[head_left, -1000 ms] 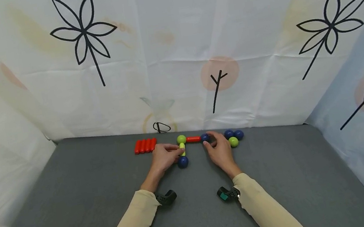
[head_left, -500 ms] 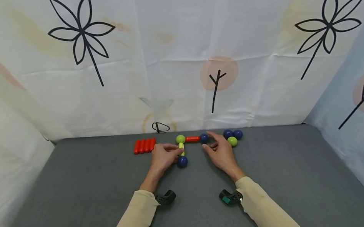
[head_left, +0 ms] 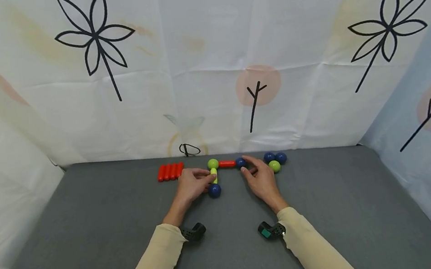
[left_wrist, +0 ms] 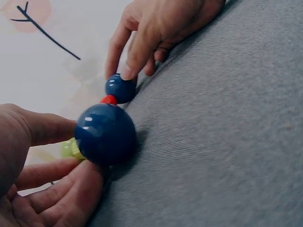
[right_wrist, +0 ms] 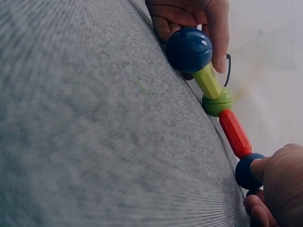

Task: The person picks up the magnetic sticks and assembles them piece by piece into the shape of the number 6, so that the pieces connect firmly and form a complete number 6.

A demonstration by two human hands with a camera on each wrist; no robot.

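Note:
An L-shaped chain of balls and sticks lies at the back of the table. Its corner is a lime-green ball [head_left: 213, 164]. A red stick [head_left: 227, 164] runs right from there to a dark blue ball [head_left: 241, 163]. Toward the front, a yellow-green stick [right_wrist: 208, 81] leads to another dark blue ball [left_wrist: 106, 135]. My left hand [head_left: 192, 184] pinches the yellow-green stick between thumb and fingers, just behind the front ball. With thumb and forefinger, my right hand [head_left: 262, 180] grips the blue ball at the red stick's end; its thumb lies on that ball in the right wrist view.
Several red sticks [head_left: 170, 172] lie side by side left of my left hand. Right of my right hand sit two dark blue balls [head_left: 281, 158] and a lime-green ball [head_left: 274, 166]. A white printed cloth [head_left: 205, 62] stands behind the grey table [head_left: 232, 251].
My right hand's fingers drew slightly right of the blue ball half a second ago and are now back around it. The left hand has kept its grip on the yellow-green stick.

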